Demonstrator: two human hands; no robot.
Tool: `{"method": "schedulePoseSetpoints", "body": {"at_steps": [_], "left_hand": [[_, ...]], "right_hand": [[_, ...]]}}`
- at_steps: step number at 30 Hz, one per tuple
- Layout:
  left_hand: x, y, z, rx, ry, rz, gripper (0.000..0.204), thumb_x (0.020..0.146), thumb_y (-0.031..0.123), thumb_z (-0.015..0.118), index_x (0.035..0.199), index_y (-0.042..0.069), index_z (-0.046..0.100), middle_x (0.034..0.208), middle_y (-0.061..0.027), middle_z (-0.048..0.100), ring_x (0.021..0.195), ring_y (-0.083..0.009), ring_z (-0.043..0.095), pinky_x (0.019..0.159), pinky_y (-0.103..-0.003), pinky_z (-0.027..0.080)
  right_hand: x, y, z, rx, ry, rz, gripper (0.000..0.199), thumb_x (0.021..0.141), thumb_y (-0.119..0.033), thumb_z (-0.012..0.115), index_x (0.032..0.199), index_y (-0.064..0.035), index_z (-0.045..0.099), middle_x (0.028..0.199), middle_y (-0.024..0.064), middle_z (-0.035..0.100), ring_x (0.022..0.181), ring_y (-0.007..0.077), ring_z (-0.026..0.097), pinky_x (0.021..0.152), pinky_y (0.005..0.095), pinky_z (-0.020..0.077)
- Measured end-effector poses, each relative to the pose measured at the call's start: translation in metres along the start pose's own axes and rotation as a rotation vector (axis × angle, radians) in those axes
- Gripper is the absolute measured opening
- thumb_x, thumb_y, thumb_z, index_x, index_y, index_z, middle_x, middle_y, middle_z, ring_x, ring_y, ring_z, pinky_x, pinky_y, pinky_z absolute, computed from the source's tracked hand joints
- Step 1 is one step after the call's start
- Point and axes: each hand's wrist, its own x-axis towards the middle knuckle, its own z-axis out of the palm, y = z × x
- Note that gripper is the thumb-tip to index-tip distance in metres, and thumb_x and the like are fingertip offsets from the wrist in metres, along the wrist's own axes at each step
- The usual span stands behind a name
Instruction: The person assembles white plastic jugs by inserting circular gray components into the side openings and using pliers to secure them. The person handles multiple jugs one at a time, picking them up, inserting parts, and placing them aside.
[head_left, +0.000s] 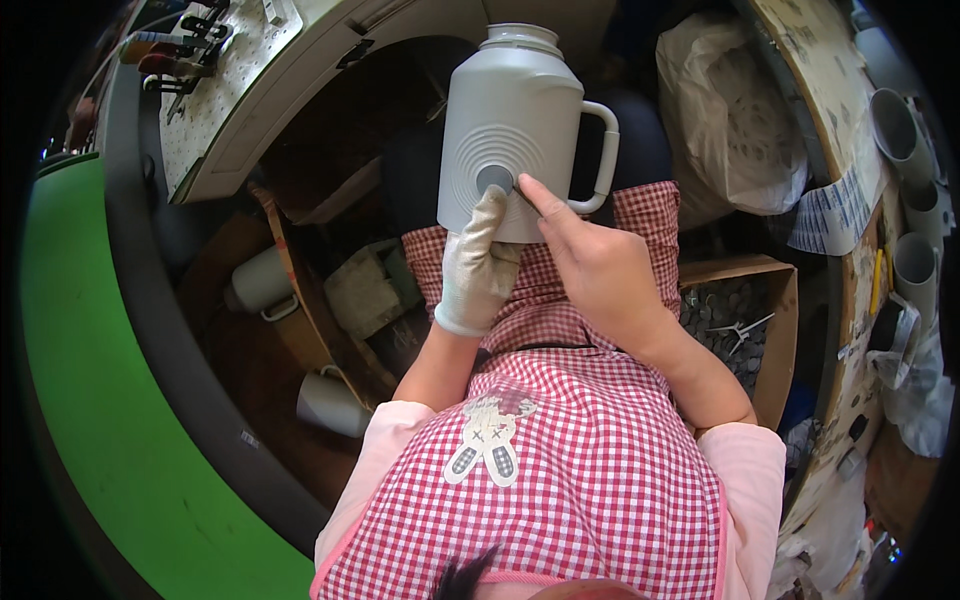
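Observation:
A light grey plastic jug shell (pixel 508 100) with a side handle and an open threaded neck stands upright over my lap. Raised concentric rings circle a small dark grey disc (pixel 494 180) on its front. My left hand (pixel 480 262), in a white glove, grips the shell's lower edge, its thumb lying against the disc; its other fingers are partly hidden. My bare right hand (pixel 600 262) is closed, with its index fingertip at the disc's right edge. Whether something thin sits in its fingers I cannot make out.
A cardboard box (pixel 785 330) of small grey discs stands at my right, below a clear plastic bag (pixel 735 120). More grey jug shells (pixel 335 402) lie at the left. Grey cylinders (pixel 915 260) line the right-hand bench. A green surface (pixel 150 420) curves along the far left.

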Motion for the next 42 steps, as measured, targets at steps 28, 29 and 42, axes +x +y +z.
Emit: {"method": "schedulePoseSetpoints", "body": {"at_steps": [28, 29, 42], "left_hand": [[0.002, 0.016, -0.002, 0.271, -0.020, 0.201, 0.038, 0.095, 0.024, 0.076, 0.127, 0.005, 0.067, 0.118, -0.0062, 0.071, 0.112, -0.0184, 0.066, 0.102, -0.036, 0.052], [0.000, 0.017, 0.000, 0.282, -0.051, 0.192, 0.036, 0.097, 0.024, 0.073, 0.127, 0.005, 0.067, 0.118, -0.0075, 0.071, 0.112, -0.0191, 0.066, 0.102, -0.036, 0.052], [-0.024, 0.018, 0.030, 0.391, 0.030, 0.132, 0.042, 0.107, 0.026, 0.058, 0.137, -0.004, 0.054, 0.117, -0.0135, 0.069, 0.100, -0.0183, 0.072, 0.080, -0.029, 0.062]], "right_hand": [[0.054, 0.084, -0.068, 0.538, 0.308, 0.054, 0.079, 0.081, -0.051, 0.087, 0.142, -0.0074, 0.062, 0.116, 0.0096, 0.074, 0.088, 0.0142, 0.067, 0.080, 0.0293, 0.0550], [0.058, 0.086, -0.075, 0.530, 0.225, 0.217, 0.077, 0.084, -0.050, 0.085, 0.143, -0.0069, 0.062, 0.107, 0.0073, 0.075, 0.072, 0.0091, 0.064, 0.066, 0.0240, 0.0533], [0.015, -0.003, -0.029, 0.051, -0.034, -0.153, 0.040, 0.099, -0.003, 0.064, 0.138, -0.0114, 0.066, 0.104, 0.0182, 0.074, 0.084, 0.0307, 0.073, 0.074, 0.0349, 0.0579]]}}
